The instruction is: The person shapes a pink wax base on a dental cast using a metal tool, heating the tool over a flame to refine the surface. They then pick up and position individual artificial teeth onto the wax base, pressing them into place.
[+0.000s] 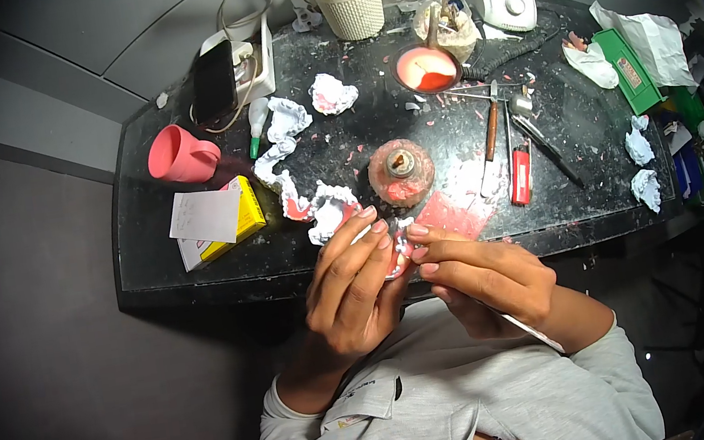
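Note:
At the front edge of the dark table, my left hand [351,288] and my right hand [491,277] meet around a small pink and white dental piece [400,254]. The fingers of both hands are closed on it and cover much of it. A thin white-ended tool [532,332] sticks out under my right palm. Just beyond the fingers stands a round glass burner [401,173]. A pink wax sheet [452,215] lies right of the piece, and white plaster casts [332,209] lie to its left.
A pink mug [183,155], a yellow box [245,212] and a phone [214,82] are at the left. To the right lie a red lighter [521,175], a wooden-handled knife [491,130] and a green box [628,71]. A white basket [353,11] stands at the back.

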Demonstrator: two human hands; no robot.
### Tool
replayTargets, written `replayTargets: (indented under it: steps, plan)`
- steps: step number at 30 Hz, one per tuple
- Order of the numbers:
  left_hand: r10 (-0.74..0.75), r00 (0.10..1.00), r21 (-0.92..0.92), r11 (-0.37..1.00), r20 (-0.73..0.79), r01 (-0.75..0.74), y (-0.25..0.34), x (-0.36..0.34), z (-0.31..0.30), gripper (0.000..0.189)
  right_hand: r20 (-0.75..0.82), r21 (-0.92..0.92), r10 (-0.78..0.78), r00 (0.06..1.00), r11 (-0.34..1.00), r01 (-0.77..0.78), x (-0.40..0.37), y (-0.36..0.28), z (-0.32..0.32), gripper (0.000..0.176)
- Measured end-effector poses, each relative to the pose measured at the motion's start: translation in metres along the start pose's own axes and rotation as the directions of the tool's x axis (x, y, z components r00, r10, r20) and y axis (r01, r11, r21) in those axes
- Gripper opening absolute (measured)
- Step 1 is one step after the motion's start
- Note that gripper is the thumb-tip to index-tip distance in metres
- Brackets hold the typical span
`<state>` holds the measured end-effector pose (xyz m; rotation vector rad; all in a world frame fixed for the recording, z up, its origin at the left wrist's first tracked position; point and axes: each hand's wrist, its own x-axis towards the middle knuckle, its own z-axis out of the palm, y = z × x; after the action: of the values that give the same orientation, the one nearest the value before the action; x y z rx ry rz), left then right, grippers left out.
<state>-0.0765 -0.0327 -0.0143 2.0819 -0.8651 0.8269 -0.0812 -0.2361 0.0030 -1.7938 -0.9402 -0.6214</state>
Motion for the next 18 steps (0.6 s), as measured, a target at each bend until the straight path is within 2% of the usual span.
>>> replayTargets:
  steps: [5, 18]
  plan:
    - [-0.011, 1.000, -0.018, 1.000, 0.005, 0.011, 0.0008, -0.0013, -0.0006, 0.023, -0.009, -0.017, -0.020, 1.000, 1.000, 0.020, -0.0008, 0.0005, 0.0007, 0.021]
    - [-0.137, 0.989, -0.228, 0.962, 0.061, 0.148, 0.0013, -0.0014, -0.0042, 0.021, 0.039, 0.016, -0.040, 0.998, 0.999, 0.039, 0.0021, 0.0038, -0.0063, 0.025]
